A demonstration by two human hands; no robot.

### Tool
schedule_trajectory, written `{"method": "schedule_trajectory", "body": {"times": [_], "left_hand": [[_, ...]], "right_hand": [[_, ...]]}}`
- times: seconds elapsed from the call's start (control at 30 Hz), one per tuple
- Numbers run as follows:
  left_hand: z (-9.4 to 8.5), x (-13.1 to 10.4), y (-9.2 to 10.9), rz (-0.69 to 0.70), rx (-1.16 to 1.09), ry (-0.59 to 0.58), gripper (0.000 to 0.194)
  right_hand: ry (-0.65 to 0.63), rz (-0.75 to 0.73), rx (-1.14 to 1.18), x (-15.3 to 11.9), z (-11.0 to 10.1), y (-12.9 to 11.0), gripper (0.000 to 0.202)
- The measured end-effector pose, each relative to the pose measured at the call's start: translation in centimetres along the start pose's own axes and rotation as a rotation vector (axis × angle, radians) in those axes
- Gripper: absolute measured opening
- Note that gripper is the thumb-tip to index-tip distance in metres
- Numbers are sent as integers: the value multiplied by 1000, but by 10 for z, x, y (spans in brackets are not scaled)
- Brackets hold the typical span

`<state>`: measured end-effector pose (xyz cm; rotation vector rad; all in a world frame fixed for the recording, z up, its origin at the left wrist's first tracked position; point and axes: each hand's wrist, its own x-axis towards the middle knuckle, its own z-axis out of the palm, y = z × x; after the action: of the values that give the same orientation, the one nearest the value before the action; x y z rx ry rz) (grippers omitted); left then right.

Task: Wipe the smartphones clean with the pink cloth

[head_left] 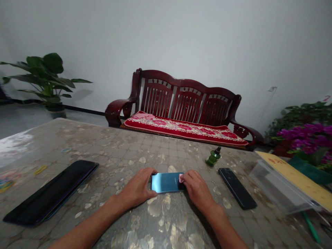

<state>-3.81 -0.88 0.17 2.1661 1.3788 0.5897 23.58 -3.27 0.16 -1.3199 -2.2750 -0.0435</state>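
Blue-backed, one phone (166,182) is clasped by the left hand (138,186), thumb and fingers parted; the right hand (197,189) pinches one pink scrap (181,178); one green bottle (213,157) stands nearby.

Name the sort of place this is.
Probably a home living room: a dark red wooden settee with a red floral seat cover stands before a plain wall, and a large leafy potted plant stands beyond the patterned table.
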Motion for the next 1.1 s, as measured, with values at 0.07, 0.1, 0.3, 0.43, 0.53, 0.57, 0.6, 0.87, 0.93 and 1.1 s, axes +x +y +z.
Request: {"method": "schedule_trajectory", "body": {"times": [0.07, 0.1, 0.3, 0.43, 0.53, 0.57, 0.6, 0.87, 0.93, 1.1], "left_hand": [[-1, 0, 2, -6, 8, 1, 53], [-1, -1, 3, -15, 11, 2, 53], [-3, -2, 9, -51, 44, 1, 51], [-1, -2, 11, -52, 49, 21, 47], [0, -1, 12, -47, 48, 33, 46], [1, -1, 12, -48, 47, 35, 46], [1, -1, 12, -50, 47, 36, 46], [4, -1, 9, -41, 48, 51, 45], [5, -1, 9, -48, 43, 57, 46], [8, -1, 7, -54, 31, 72, 46]], "right_hand": [[-1, 10, 5, 1, 1, 0, 21], [-5, 10, 9, 0, 0, -1, 21], [-125, -58, 64, -4, -14, -3, 24], [-60, -6, 15, -4, -11, 3, 26], [-5, 6, -26, -3, -4, 2, 26], [2, -5, -24, -4, -2, -1, 26], [5, -22, -16, -4, -1, -4, 25], [45, 42, -48, -5, 5, -4, 22], [56, 55, -49, -5, 5, -3, 22], [14, -68, 23, -3, 7, -23, 22]]}}
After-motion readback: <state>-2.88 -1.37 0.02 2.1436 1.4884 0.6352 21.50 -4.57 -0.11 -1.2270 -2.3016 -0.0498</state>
